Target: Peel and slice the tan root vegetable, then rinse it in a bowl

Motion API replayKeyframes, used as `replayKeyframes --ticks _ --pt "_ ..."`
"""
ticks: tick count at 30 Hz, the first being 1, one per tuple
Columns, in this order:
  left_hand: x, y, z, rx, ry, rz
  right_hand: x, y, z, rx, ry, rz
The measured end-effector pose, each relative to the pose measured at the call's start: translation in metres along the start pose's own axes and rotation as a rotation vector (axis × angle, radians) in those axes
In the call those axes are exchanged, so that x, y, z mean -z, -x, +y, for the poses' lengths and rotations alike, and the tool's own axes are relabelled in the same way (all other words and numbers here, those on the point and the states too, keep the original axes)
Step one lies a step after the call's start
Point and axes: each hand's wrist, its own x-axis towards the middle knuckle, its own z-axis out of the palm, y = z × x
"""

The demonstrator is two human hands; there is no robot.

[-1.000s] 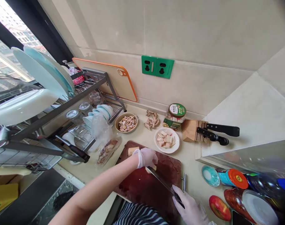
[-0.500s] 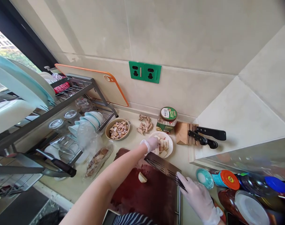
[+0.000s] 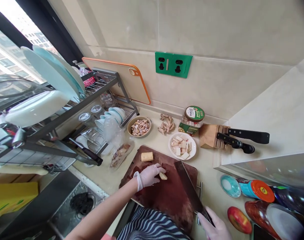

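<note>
A dark red cutting board [image 3: 167, 196] lies on the counter in front of me. My gloved left hand [image 3: 149, 174] rests on it, fingers closed on a small pale piece of food [image 3: 163, 176]. A larger pale chunk [image 3: 147, 156] lies at the board's far edge. My gloved right hand [image 3: 214, 226] grips the handle of a cleaver [image 3: 188, 185], its blade flat over the board's right side. A white plate [image 3: 192, 151] of cut pale pieces stands just beyond the board.
Behind the plate are ginger roots [image 3: 166, 123], a bowl of garlic [image 3: 139, 127], a green-lidded jar [image 3: 192, 120] and a knife block [image 3: 213, 136]. A dish rack [image 3: 74, 110] fills the left. Tins and an apple [image 3: 239, 220] sit right. A sink [image 3: 81, 203] lies lower left.
My left hand came back from the white plate to the board and took hold of the small pale piece. The cleaver swung away to the board's right side.
</note>
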Motion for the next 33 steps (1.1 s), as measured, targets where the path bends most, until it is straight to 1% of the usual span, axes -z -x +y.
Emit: replayKeyframes --ticks 2,3,4,6,9,11,13,16,19,21,25,29,33 --pt "-0.006 0.0 0.001 -0.044 -0.008 -0.058 0.0 0.001 -0.004 0.045 -0.01 -0.053" --pt "-0.008 0.001 0.001 -0.05 -0.002 -0.057 0.001 0.0 -0.006 0.075 -0.007 -0.087" --pt "-0.011 0.004 0.001 -0.039 0.015 -0.03 0.002 0.0 -0.006 0.101 0.002 -0.122" --pt "-0.019 0.012 0.001 0.039 0.104 0.088 0.005 -0.001 -0.005 0.125 0.05 -0.174" --pt "-0.039 0.028 0.002 0.214 0.303 0.302 0.005 -0.001 -0.001 0.15 0.182 -0.208" --pt "-0.053 0.035 0.003 0.278 0.421 0.377 0.002 0.0 0.0 0.22 0.267 -0.223" --pt "-0.063 0.036 0.006 0.293 0.495 0.408 -0.003 0.002 -0.002 0.305 0.329 -0.233" --pt "-0.07 0.033 0.011 0.322 0.579 0.46 -0.013 0.003 -0.003 0.374 0.393 -0.182" --pt "-0.074 0.03 0.013 0.359 0.723 0.479 -0.021 0.004 -0.001 0.41 0.419 -0.104" --pt "-0.077 0.028 0.011 0.376 0.802 0.487 -0.025 0.004 0.002 0.436 0.425 -0.075" --pt "-0.083 0.024 0.005 0.413 0.891 0.519 -0.028 0.004 0.005 0.502 0.42 -0.018" --pt "-0.084 0.022 0.006 0.453 0.959 0.54 -0.029 0.004 0.005 0.518 0.425 -0.027" --pt "-0.082 0.022 0.009 0.453 0.998 0.547 -0.028 0.003 0.005 0.514 0.445 -0.037"
